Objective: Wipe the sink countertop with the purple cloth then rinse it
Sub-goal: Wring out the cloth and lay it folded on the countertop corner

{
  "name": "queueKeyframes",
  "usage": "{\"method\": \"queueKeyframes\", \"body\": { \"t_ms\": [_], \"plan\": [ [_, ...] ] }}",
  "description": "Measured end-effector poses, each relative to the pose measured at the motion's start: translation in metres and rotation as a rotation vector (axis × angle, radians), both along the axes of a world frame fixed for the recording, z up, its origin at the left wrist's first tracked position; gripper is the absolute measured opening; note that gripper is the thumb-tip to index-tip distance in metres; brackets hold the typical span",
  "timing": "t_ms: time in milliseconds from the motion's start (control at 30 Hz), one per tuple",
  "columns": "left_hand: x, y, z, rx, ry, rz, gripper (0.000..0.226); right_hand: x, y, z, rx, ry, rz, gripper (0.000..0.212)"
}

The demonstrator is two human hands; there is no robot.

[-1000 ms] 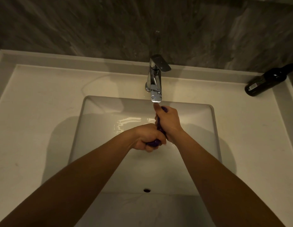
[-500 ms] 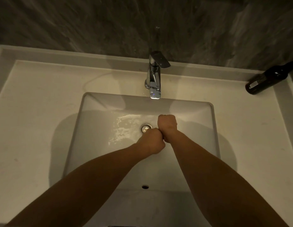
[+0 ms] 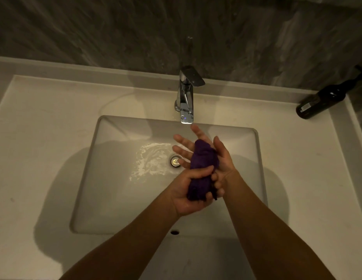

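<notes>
The purple cloth (image 3: pixel 203 158) is bunched into a twisted roll over the white sink basin (image 3: pixel 115 178), just below the chrome faucet (image 3: pixel 186 98). My left hand (image 3: pixel 184 195) is closed around the roll's lower end, thumb across the top. My right hand (image 3: pixel 224 158) lies flat under its upper end, fingers spread toward the spout, with the cloth resting on the palm. No water stream shows at the spout. The pale countertop (image 3: pixel 44 138) surrounds the basin.
A dark pump bottle (image 3: pixel 321 102) stands at the back right corner of the counter. The drain (image 3: pixel 175 161) sits left of my hands beside a wet, glistening patch. An overflow hole (image 3: pixel 174 232) is in the near basin wall. A grey stone wall rises behind.
Both fists were clenched together, wringing the cloth, which was almost hidden. My right hand has opened flat and my left has turned palm up, so the purple roll now shows.
</notes>
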State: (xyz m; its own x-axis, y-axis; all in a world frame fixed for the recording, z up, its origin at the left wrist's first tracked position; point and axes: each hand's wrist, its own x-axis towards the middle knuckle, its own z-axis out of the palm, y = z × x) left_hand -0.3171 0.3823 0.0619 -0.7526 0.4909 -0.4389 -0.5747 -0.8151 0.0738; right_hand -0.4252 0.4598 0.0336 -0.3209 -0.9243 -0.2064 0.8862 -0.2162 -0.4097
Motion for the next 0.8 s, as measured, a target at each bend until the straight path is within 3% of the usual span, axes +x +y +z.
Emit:
{"method": "queueKeyframes", "body": {
  "t_ms": [100,200,400,667,800],
  "plan": [
    [0.003,-0.009,-0.001,0.021,0.066,-0.034,0.027,-0.006,-0.004,0.023,0.125,0.104,-0.006,0.032],
    [-0.003,-0.018,0.005,-0.062,0.065,-0.147,0.016,-0.012,-0.016,0.042,0.379,0.215,0.046,0.012],
    [-0.014,-0.022,0.01,-0.651,-0.036,-0.276,0.023,-0.008,-0.037,0.044,0.877,0.365,-0.136,0.038],
    [-0.015,-0.005,-0.017,-1.117,-0.105,-0.306,0.024,-0.002,-0.045,0.016,1.152,0.441,-0.219,0.031],
    [-0.012,-0.002,-0.037,-1.336,0.002,-0.29,0.025,-0.002,-0.045,-0.007,1.245,0.436,-0.217,0.028]
  ]
}}
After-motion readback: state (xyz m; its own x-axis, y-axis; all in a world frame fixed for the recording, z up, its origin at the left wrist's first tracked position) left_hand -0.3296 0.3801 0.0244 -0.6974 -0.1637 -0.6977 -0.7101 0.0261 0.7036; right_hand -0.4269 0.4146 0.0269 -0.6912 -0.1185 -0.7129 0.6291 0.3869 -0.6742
